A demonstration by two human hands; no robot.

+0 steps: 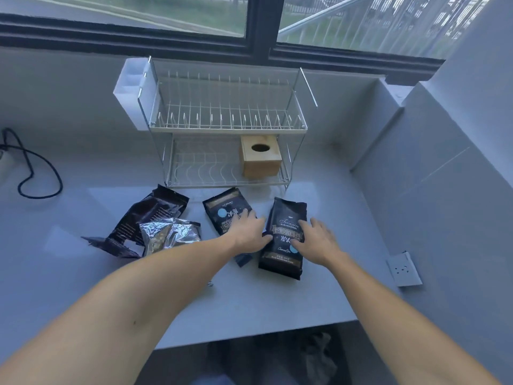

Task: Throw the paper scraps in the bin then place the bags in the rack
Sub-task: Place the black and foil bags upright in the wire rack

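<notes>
Two dark coffee bags lie on the white counter in front of a two-tier wire rack (pixel 227 126). My left hand (pixel 248 232) rests on the left bag (pixel 224 209), fingers spread, its thumb touching the right bag (pixel 286 226). My right hand (pixel 316 238) lies flat on the right bag's right side, fingers apart. Neither hand has closed around a bag. A small dark scrap (pixel 243 259) lies under my left wrist. To the left sit a torn dark wrapper (pixel 147 218) and a crumpled foil bag (pixel 172 233).
A wooden tissue box (pixel 259 157) stands on the rack's lower tier at the right. A white cutlery holder (pixel 131 90) hangs on the rack's left end. A black cable (pixel 30 168) loops at far left. A wall socket (pixel 404 269) is on the right wall.
</notes>
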